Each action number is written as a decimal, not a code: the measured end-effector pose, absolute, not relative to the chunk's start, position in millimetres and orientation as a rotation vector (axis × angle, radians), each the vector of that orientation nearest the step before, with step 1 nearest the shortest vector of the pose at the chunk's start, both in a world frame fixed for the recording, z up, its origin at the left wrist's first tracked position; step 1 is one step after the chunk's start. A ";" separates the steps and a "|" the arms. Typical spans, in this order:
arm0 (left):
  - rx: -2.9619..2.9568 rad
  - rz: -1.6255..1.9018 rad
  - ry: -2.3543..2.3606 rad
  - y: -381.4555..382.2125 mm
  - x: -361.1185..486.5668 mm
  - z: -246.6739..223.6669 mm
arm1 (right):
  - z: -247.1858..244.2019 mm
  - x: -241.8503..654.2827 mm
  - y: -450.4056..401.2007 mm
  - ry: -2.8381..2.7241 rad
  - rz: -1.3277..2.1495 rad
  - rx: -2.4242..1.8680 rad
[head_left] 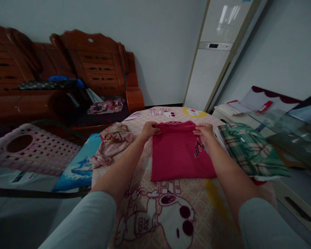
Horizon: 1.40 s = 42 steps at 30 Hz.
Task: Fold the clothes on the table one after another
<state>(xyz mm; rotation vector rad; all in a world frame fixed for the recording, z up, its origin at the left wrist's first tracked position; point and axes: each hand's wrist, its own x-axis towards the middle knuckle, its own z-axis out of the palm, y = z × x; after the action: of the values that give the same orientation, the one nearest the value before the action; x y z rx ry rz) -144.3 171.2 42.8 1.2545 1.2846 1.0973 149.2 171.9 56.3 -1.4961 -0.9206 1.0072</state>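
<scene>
A dark pink garment [178, 155] with a small embroidered pattern on its right side lies folded into a rough rectangle on the patterned cloth [145, 193]. My left hand [150, 130] pinches its far left corner. At the far right corner, my right hand [205, 131] grips the same edge, fingers closed on the fabric. The far edge between the hands is slightly gathered. A crumpled pale pink patterned cloth [114, 141] lies left of my left forearm. Right of my right forearm sits a folded green plaid garment [248, 148].
A blue printed item [83, 166] and a pink woven chair [33, 148] stand at the left. Behind are wooden seats [98, 69] with cloth on them. A tall white air conditioner [209, 58] stands at the back. On the right is a glass-topped surface [287, 128].
</scene>
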 end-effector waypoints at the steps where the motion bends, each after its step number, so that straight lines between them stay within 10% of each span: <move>1: 1.283 1.123 1.259 163.8 -145.7 44.8 | 59.3 150.7 162.2 -0.921 0.994 -1.455; 34: 1.880 0.596 1.067 26.5 -164.6 47.7 | 26.7 198.7 4.7 -1.208 1.053 -1.354; 42: 2.137 0.603 1.118 34.8 -151.4 84.0 | 49.0 200.0 19.4 -1.460 0.577 -1.512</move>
<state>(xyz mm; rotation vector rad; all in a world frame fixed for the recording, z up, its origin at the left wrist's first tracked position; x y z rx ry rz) -151.4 34.8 84.0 2.1370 1.1179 0.6033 200.0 19.4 49.0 -1.5125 -1.4602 0.5771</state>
